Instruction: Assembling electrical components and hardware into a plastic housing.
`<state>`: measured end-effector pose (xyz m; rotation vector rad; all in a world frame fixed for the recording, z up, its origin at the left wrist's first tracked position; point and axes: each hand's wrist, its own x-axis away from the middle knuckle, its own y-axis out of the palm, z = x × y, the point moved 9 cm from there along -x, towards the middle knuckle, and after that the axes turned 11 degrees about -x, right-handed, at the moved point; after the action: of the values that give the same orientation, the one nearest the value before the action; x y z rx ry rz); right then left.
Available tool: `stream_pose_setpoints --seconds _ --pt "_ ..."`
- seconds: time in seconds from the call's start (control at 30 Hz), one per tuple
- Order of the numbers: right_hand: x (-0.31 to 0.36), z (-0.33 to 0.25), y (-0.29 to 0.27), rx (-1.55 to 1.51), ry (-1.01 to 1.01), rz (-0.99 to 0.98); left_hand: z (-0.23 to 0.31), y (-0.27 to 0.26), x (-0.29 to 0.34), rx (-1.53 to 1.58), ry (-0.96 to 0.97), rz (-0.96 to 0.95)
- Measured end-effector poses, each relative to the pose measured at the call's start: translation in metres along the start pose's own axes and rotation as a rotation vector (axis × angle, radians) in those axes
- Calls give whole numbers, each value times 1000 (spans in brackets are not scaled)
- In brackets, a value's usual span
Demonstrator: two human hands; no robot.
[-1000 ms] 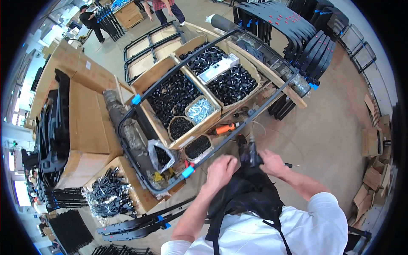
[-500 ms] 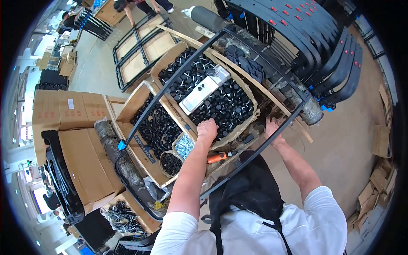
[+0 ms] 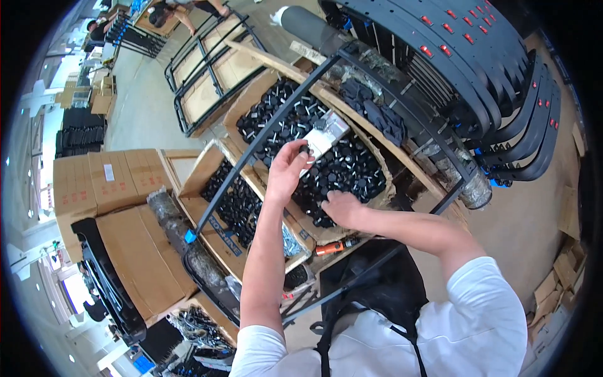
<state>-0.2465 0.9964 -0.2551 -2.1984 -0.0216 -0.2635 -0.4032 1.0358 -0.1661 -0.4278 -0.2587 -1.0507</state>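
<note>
My left hand point(image 3: 290, 168) is raised over a carton point(image 3: 252, 110) full of black knobs point(image 3: 352, 160) with metal studs. Its thumb and fingers pinch one black knob point(image 3: 305, 150). Down in the near part of the same pile, my right hand point(image 3: 343, 208) has its fingers curled among the knobs; what they grip is hidden. Beyond my left hand a white box point(image 3: 321, 139) lies on the pile, partly covered by that hand. A dark rectangular metal frame point(image 3: 267, 133) spans the cartons, with bars on both sides of my hands.
Left of it, another carton point(image 3: 229, 235) holds small black parts, beside silver screws point(image 3: 290, 242). An orange-handled power tool point(image 3: 329, 249) lies at the near edge. Curved black panels point(image 3: 433, 69) stand at right. Sealed cartons point(image 3: 132, 179) are stacked left. Another person point(image 3: 182, 16) bends over frames far off.
My left hand has risen off the carton's near edge, now with a knob. My right hand has moved left from the frame's bar into the knobs. The view has shifted slightly.
</note>
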Motion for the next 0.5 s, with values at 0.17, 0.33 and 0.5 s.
stream_pose_setpoints --seconds 0.17,0.33,0.5 --pt "-21 13 45 53 -57 -30 68 -7 -91 -205 285 229" --pt "27 9 -56 -606 156 -168 123 1 -170 -446 464 364" --pt "109 39 -141 -786 213 76 131 33 -213 -494 462 245"
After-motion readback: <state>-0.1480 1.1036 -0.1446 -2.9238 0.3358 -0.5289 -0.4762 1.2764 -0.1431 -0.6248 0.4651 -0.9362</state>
